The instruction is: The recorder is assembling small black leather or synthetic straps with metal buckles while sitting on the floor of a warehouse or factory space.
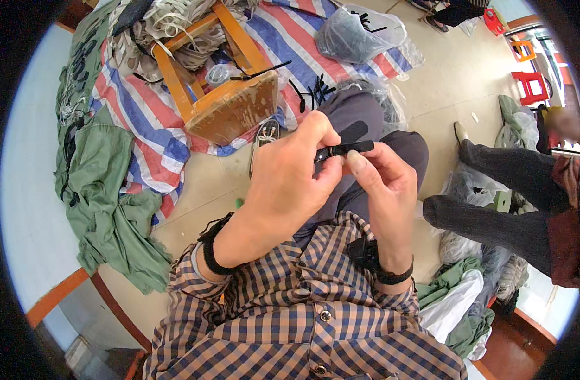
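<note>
A: Largest first: we sit on the pale tiled floor (pixel 454 69) with the striped red, white and blue woven tarp (pixel 157 120) spread ahead, crumpled green cloth (pixel 100 190) along its left edge, and an overturned orange wooden stool (pixel 220 95) lying on it.

B: To our right another person's dark-trousered legs (pixel 492 190) stretch across the floor, well apart from our hands. Clear plastic bags (pixel 359 31) lie beyond our knee, and loose black strap pieces (pixel 315 88) sit on the tarp near them.

A: Now the work. Our left hand (pixel 283 183) is pinched shut on the small black flat strap piece with a clasp (pixel 344 149), held above our lap between both hands.

B: And our right hand (pixel 385 183) grips the same piece from the other side, thumb pressed against the clasp end.

A: We'd judge it best to keep the strap level, steady it with the left fingers, and let the right thumb do the fine pressing.

B: Nothing blocks us, though our knee sits close beneath.
</note>
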Available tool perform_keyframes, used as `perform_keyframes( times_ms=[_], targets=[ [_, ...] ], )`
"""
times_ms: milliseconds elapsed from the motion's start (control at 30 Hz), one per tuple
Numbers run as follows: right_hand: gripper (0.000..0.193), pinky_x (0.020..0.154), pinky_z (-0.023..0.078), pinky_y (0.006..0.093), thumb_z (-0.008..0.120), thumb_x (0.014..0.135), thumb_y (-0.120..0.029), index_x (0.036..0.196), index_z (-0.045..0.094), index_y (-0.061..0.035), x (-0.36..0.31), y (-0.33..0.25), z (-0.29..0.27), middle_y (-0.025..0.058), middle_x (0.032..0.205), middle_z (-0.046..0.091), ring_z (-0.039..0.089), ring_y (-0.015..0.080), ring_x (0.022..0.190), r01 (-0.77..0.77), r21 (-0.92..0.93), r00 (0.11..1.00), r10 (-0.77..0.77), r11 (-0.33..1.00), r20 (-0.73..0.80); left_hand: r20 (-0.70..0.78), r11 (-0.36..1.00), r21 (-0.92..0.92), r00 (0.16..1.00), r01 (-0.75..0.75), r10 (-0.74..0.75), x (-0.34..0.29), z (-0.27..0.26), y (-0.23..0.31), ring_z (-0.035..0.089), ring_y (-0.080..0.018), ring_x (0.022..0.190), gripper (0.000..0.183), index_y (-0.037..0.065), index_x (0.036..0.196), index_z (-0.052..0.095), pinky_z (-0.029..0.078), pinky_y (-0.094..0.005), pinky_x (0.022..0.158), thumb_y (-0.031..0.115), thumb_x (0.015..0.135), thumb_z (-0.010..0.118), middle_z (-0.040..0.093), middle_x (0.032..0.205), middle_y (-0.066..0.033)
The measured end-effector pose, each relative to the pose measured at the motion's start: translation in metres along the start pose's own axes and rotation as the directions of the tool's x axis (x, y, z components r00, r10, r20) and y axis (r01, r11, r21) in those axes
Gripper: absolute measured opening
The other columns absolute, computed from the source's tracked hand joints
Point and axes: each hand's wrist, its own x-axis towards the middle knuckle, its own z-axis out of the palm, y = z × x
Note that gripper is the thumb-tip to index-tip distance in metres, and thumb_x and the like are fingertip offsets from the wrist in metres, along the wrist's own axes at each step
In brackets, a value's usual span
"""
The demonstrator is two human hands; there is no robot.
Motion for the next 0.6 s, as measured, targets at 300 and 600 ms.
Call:
perform_keyframes(
  times_ms=[300, 600],
  targets=[
    [0.017, 0.063, 0.04, 0.0174, 0.06, 0.086, -0.018, 0.088, 0.06, -0.0009, 0.005, 0.008, -0.002, -0.002, 0.078, 0.059, 0.051, 0.0034, 0.069, -0.054, -0.028, 0.999, 0.054, 0.998, -0.002, -0.032, 0.996, -0.066, 0.998, -0.064, 0.062, 0.0, 0.007, -0.011, 0.061, -0.0286, 0.062, 0.022, 0.003, 0.086, 0.048, 0.046, -0.0343, 0.053, 0.002, 0.07, 0.064, 0.06, 0.07, -0.0126],
    [0.016, 0.055, 0.036, 0.016, 0.065, 0.083, -0.017, 0.082, 0.061, -0.0014, 0.004, 0.012, 0.004, -0.0043, 0.07, 0.056, 0.046, 0.0011, 0.064, -0.058, 0.006, 0.994, 0.058, 0.998, -0.09, -0.001, 0.997, -0.069, 0.999, -0.039, 0.039, 0.0, 0.007, -0.013, 0.063, -0.0281, 0.066, 0.02, 0.002, 0.085, 0.049, 0.049, -0.033, 0.055, 0.002, 0.07, 0.062, 0.061, 0.073, -0.0132]
  ],
)
